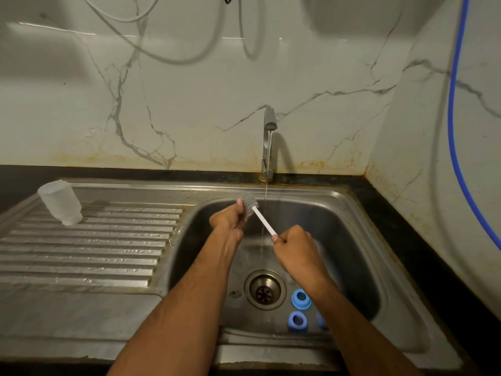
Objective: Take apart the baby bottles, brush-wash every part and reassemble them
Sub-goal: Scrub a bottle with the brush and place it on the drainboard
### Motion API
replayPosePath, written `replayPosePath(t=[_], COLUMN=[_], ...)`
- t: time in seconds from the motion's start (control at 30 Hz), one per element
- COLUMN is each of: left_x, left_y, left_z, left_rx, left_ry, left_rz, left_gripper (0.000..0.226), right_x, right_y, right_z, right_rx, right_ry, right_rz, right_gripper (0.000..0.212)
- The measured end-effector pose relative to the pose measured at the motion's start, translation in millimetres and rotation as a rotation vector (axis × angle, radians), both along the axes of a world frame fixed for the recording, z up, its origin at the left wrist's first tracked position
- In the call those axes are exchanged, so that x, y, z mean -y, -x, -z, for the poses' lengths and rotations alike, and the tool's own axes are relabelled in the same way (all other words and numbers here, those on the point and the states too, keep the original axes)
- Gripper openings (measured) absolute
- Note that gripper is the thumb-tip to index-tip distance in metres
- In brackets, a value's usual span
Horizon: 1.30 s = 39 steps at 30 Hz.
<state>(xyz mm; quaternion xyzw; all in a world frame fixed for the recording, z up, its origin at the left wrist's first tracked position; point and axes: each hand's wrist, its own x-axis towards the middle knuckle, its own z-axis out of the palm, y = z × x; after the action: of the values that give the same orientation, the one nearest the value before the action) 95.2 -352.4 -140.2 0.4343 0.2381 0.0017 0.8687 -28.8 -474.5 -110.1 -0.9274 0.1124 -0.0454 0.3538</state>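
Note:
Over the steel sink basin (352,253), my right hand (295,246) grips the white handle of a bottle brush (261,218). Its grey bristle head sits against a small part held in the curled fingers of my left hand (229,221); my fingers hide most of that part. A clear bottle body (60,202) stands upside down on the draining board at the far left. Two blue screw rings (301,298) (297,321) lie on the basin floor right of the drain, and a third blue piece (321,320) peeks out from under my right forearm.
A thin stream of water runs from the tap (269,147) into the basin, just right of the brush. The ribbed draining board (86,253) is wet. A marble wall stands behind, a blue hose (452,118) hangs at the right, and a black counter (433,253) edges the sink.

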Motion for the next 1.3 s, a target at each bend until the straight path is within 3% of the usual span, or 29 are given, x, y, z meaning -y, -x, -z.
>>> replayPosePath(t=[0.17,0.27,0.4,0.57,0.8,0.93,1.1,1.3], left_x=[-2,-5,9,-13,-3,-6,-9,-5], left_y=[9,5,10,-8,-8,-7,0,-6], left_z=[0,-2,0,5,17,7,3,3], left_rx=[-0.055,-0.092,-0.079,-0.183,-0.131,-0.092,-0.054,-0.046], left_ry=[0.05,0.134,0.057,0.035,-0.052,0.07,0.242,0.123], left_rz=[-0.07,-0.149,-0.106,-0.261,-0.117,-0.14,0.047,-0.049], left_gripper=[0.009,0.012,0.007,0.016,0.014,0.013,0.04,0.025], right_x=[1,-1,-5,-6,-8,-1,-1,-6], right_y=[4,4,-4,7,3,6,2,-2], right_z=[5,6,2,9,7,7,9,7], right_rx=[-0.035,-0.042,-0.007,-0.06,-0.029,-0.056,-0.043,0.026], right_ry=[-0.119,-0.072,0.027,-0.01,-0.01,-0.122,-0.253,0.011], right_rz=[-0.031,-0.045,0.004,-0.08,-0.035,-0.061,-0.041,-0.029], right_gripper=[0.031,0.03,0.028,0.03,0.027,0.033,0.036,0.038])
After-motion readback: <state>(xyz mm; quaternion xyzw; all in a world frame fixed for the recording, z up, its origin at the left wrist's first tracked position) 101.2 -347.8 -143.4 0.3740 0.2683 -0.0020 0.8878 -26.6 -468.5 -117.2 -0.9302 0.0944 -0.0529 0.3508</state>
